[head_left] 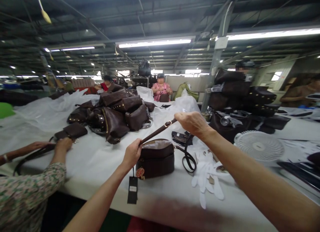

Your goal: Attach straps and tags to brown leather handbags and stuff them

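A brown leather strap with a metal buckle runs taut and slanting between my two hands. My left hand is closed on its lower end, beside a small dark brown handbag. Higher up and to the right, my right hand pinches the other end. The handbag stands upright on the table, its top open and a pale lining showing. From its left side hang a black tag and a round reddish charm. More strap loops on the table at the bag's right.
A heap of brown bags lies at back left, more bags are stacked at right. White gloves and a white fan are on my right. At left, a co-worker's hands handle a dark item.
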`<move>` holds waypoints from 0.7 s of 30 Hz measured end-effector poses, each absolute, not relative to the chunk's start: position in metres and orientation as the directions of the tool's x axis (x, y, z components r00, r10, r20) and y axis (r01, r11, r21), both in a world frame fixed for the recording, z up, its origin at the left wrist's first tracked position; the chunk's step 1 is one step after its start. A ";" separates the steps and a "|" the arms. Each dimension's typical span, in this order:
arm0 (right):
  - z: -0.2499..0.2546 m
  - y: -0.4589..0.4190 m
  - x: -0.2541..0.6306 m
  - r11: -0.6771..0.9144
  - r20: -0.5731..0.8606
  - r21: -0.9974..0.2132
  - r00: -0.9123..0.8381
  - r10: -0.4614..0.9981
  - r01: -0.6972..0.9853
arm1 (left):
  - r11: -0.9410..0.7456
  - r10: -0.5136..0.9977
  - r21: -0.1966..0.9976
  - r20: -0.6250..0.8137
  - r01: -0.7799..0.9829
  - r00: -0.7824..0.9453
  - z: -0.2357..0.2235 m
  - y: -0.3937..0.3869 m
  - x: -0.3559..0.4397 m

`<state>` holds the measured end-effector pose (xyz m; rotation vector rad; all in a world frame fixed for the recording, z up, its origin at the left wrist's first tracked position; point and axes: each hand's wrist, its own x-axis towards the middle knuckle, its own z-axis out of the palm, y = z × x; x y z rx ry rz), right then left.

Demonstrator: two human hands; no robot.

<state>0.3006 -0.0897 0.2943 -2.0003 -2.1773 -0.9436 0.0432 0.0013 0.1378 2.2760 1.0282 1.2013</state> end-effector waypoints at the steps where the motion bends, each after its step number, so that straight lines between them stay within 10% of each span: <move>1: 0.292 -0.092 0.302 -0.022 0.405 0.402 -0.156 0.901 0.915 | -0.671 0.741 0.595 0.558 0.443 0.374 0.139 0.005 0.041; 11: 0.307 -0.091 0.265 0.014 0.391 0.267 -0.122 0.912 0.964 | -0.667 0.661 0.718 0.445 0.201 0.605 0.220 -0.009 0.087; 15: 0.312 -0.090 0.269 0.027 0.423 0.235 -0.127 0.897 0.972 | -0.219 0.759 0.969 0.242 -0.113 0.605 0.235 -0.008 0.117; 21: 0.258 -0.116 0.357 0.018 0.333 0.007 -0.019 0.943 1.000 | 0.186 0.848 0.883 0.077 -0.430 0.525 0.242 0.035 0.062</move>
